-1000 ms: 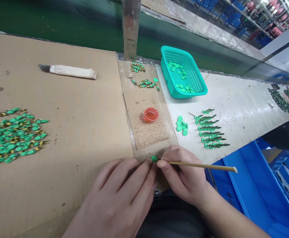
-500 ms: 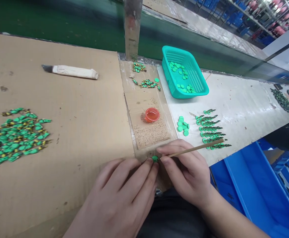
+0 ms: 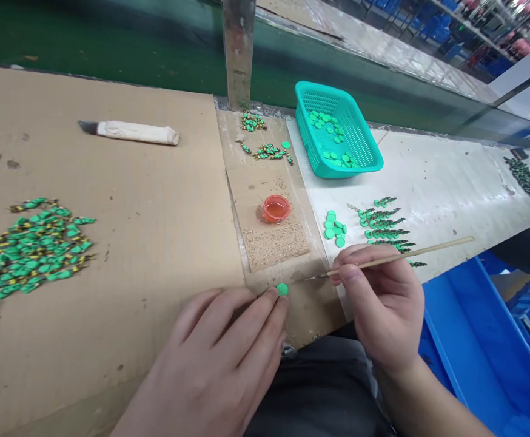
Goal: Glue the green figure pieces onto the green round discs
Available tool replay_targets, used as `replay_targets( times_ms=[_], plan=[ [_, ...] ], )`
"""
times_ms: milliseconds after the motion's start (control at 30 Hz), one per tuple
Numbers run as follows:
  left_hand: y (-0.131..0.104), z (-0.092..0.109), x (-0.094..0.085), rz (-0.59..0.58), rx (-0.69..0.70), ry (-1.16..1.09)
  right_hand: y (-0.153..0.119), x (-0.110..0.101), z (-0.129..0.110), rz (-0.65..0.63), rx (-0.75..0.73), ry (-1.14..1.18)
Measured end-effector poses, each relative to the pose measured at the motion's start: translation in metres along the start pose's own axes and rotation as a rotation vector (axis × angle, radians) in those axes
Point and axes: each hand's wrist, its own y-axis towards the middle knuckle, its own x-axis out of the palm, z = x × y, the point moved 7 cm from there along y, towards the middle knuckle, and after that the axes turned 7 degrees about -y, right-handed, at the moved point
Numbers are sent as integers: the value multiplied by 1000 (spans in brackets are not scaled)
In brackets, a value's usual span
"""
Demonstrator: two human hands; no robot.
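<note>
My left hand [image 3: 228, 340] has its fingertips together at the edge of a small green disc [image 3: 282, 289] and grips it against the cardboard near the table's front edge. To the right, my right hand [image 3: 381, 297] pinches a slender wooden stick [image 3: 419, 249] with a fine dark tip. That tip points left at the disc and stands a short way off it. Whether it is a brush or a pick I cannot tell. Beyond the hands is a small red cup [image 3: 276, 209] of reddish-amber liquid.
Green-and-black beaded pieces [image 3: 33, 255] are heaped at left, near a white-wrapped knife [image 3: 133, 132]. A teal basket [image 3: 370, 159] holds green discs. Loose discs [image 3: 335, 229] and rows of disc-ended pieces [image 3: 385, 223] lie at right. Blue bins [image 3: 456, 340] stand beside the table.
My right hand has drawn back to the right with the stick, away from the green disc, uncovering it. My left hand has stayed nearly in place on the disc.
</note>
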Motion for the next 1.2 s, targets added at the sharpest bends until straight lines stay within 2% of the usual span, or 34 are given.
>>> replay_targets(
  times_ms=[133,233,433,533,633,867,1200],
  plan=[
    [6,-1,-2,1,-42,-3,-5,-1,12,-44,46,147],
    [12,1,-5,11,-45,-3,-13,0,13,-107,-16,177],
    [19,3,-9,-7,-21,56,-15,-5,10,-210,-113,15],
    [22,5,-9,-22,-10,90,-13,-4,15,-211,-81,70],
    [23,8,-11,1,-3,113,-12,2,15,-251,-91,76],
    [18,11,-14,45,38,107,-8,13,-4,-290,-296,-165],
    [17,12,-20,81,67,5,-15,35,-7,-486,-406,-249]
  ],
)
